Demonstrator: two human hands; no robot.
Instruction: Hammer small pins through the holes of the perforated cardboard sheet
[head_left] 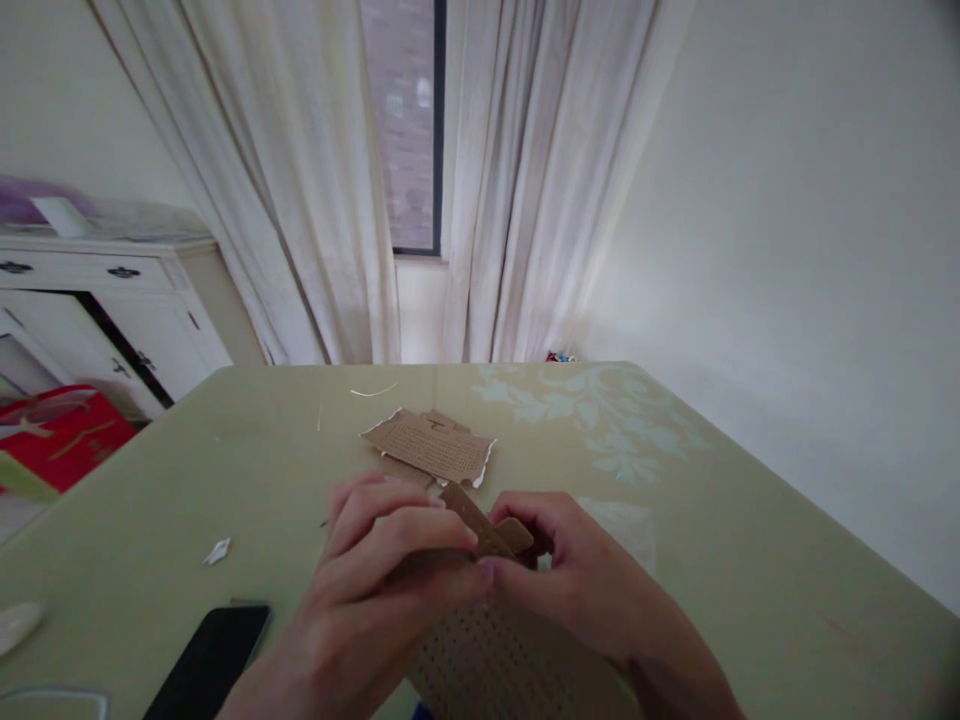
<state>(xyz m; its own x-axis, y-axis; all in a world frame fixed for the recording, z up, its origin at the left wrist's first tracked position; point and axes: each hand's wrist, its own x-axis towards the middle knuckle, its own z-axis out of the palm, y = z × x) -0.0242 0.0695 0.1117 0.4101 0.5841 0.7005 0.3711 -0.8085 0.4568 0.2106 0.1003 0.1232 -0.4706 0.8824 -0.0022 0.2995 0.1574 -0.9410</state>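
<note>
Between my two hands is a piece of brown cardboard [491,655] dotted with rows of small holes, held low over the table. My left hand [382,580] wraps over its left side, fingers curled round the top edge. Thumb and fingers of my right hand [566,570] pinch the right side, beside a raised cardboard flap [480,520] with a rounded tab. Much of the piece is hidden under my hands. Just beyond them lies a flat perforated cardboard sheet [431,445] with torn white edges, on top of other cardboard bits.
A black phone [210,660] lies on the pale green table [135,540] at the front left, with a small white scrap [217,551] behind it. Clear plastic film [622,530] rests right of my hands. A red bag [75,435] stands beyond the table's left edge, by a white cabinet [157,310].
</note>
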